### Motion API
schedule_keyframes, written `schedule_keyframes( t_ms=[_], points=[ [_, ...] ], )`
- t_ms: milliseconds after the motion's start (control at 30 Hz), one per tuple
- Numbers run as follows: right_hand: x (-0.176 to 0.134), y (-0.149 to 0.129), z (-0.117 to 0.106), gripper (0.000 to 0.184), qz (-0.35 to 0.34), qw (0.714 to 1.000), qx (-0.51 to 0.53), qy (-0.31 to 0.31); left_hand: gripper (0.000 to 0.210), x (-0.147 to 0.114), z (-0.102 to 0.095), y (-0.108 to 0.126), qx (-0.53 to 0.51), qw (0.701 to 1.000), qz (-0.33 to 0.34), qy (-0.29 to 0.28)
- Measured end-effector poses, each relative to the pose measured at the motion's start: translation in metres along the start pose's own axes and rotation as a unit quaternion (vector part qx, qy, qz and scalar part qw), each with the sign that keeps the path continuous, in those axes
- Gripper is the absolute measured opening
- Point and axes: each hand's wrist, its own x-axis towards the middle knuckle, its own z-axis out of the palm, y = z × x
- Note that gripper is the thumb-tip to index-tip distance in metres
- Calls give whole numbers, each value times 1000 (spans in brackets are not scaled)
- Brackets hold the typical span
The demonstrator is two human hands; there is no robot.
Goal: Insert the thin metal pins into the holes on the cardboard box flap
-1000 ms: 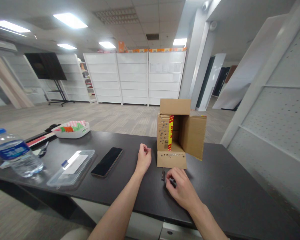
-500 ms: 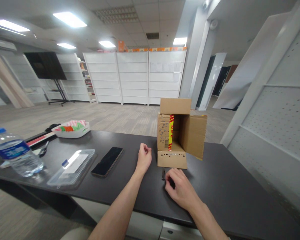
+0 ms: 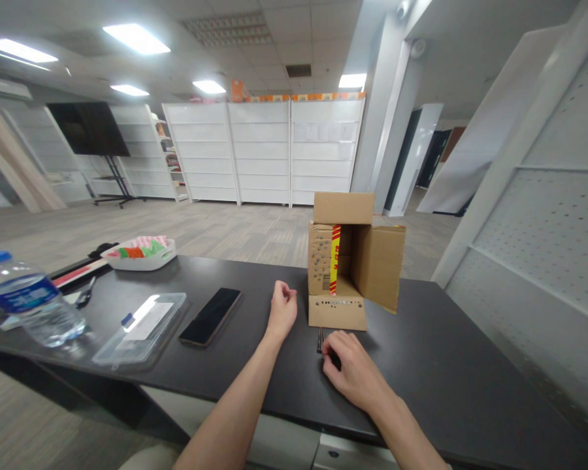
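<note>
My left hand (image 3: 283, 308) rests on the dark desk just left of an open cardboard box (image 3: 320, 261). Its fingers are curled in, and whatever they may hold is hidden. Lower right, my right hand (image 3: 351, 365) lies in front of the box with thumb and fingers bent together in a loop; its fingertips are partly hidden. Right beside those fingers are slim dark metal pieces (image 3: 319, 341), too small to name surely. The box faces me with its flaps spread, and its lower flap (image 3: 337, 314) has a row of small holes or metal dots.
Left of my left hand lie a black phone (image 3: 211, 317) and a clear plastic case (image 3: 142, 329). A water bottle (image 3: 29, 307) with a blue cap stands at the far left. Behind is a white basket (image 3: 142, 260) with colourful contents. A perforated panel (image 3: 558, 248) borders the right.
My right hand has shifted very slightly left, closer to the metal pieces. My left hand and the box look the same.
</note>
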Motion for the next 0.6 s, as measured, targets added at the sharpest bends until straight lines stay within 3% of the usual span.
schedule_keyframes(
  t_ms=[600],
  points=[
    [1, 0, 0, 15, 3, 1000, -4, 0, 17, -1, -1, 3, -19, 1000, -15, -3]
  ],
)
